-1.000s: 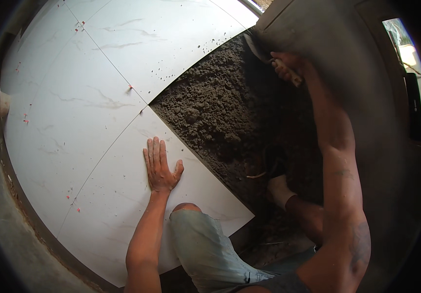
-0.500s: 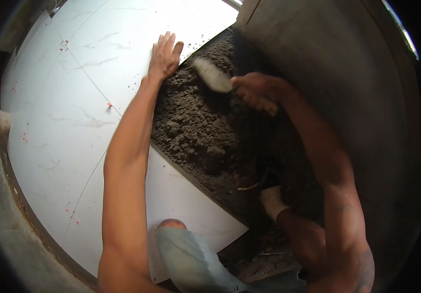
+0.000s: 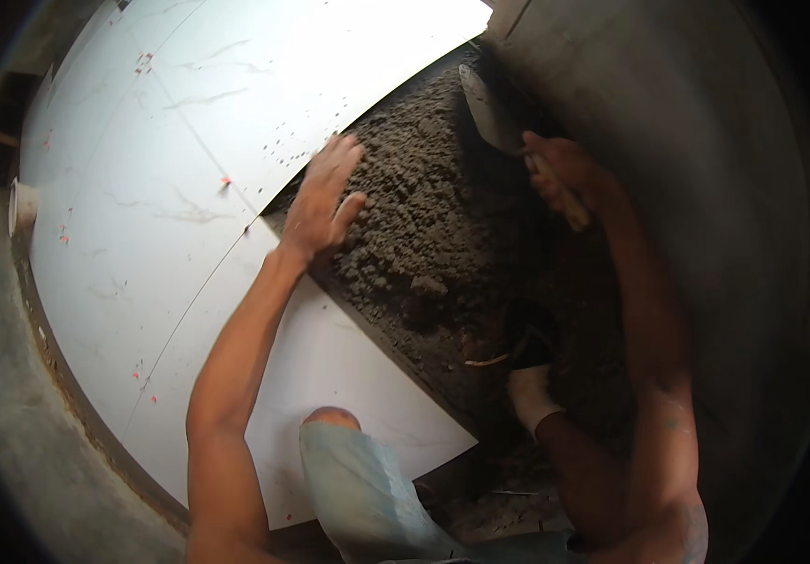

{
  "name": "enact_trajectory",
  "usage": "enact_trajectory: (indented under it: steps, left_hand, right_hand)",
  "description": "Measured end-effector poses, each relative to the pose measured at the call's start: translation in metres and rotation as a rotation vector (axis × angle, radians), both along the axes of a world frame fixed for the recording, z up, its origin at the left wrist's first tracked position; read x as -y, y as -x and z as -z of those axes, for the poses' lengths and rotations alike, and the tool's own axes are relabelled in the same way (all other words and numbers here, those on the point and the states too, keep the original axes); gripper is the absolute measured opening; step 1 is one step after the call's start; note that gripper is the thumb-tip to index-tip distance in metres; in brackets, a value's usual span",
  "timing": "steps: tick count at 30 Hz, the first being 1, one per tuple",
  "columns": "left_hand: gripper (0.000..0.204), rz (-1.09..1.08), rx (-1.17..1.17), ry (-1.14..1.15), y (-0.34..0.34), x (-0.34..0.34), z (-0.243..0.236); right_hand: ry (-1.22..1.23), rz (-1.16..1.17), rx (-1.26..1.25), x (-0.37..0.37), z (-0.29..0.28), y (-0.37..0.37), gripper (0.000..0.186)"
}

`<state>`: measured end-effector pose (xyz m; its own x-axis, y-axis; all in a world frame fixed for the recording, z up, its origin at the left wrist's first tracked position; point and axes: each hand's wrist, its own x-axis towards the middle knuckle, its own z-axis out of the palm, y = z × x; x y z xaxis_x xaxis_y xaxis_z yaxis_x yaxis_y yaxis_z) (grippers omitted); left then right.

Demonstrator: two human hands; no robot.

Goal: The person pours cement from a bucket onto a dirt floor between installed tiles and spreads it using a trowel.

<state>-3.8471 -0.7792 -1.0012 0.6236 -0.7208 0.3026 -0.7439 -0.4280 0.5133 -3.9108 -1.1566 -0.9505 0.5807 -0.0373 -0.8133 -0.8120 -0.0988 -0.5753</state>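
My right hand (image 3: 563, 179) grips the wooden handle of a trowel (image 3: 492, 115). Its grey blade points away from me, over the shaded far right part of the mortar bed near the wall. Thumb apart and fingers stretched, my left hand (image 3: 328, 199) is empty above the left border of the coarse dark mortar (image 3: 414, 188), beside the edge of the white tiles (image 3: 198, 141). Whether it touches the mortar is unclear. Lumps and crumbs cover the mortar, and some crumbs are scattered on the tile near my left fingertips.
A grey wall (image 3: 706, 188) rises along the right. Small red spacers (image 3: 226, 181) stand in the tile joints. My knee (image 3: 331, 418) rests on the nearer tile (image 3: 377, 395), and my foot with a white sock (image 3: 532, 399) is by the mortar. A pale cup-like container (image 3: 22, 207) stands far left.
My left hand has come back toward me, off the far tile's edge to the mortar's left border. The trowel has moved right, toward the wall, in my right hand. The view has shifted slightly.
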Motion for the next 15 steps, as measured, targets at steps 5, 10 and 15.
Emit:
enact_trajectory:
  steps: [5, 10, 15]
  left_hand:
    - [0.061, -0.318, -0.095, -0.198, 0.144, -0.141, 0.002]
    - [0.069, -0.451, -0.059, -0.287, 0.203, -0.194, -0.008]
    - [0.07, -0.46, -0.033, -0.262, 0.208, -0.206, -0.018]
  right_hand:
    - [-0.043, -0.069, -0.025, -0.116, -0.004, 0.022, 0.046]
    - [-0.054, -0.176, 0.001, -0.198, -0.028, 0.042, 0.045]
    - [-0.004, -0.271, -0.038, -0.239, -0.043, 0.054, 0.047]
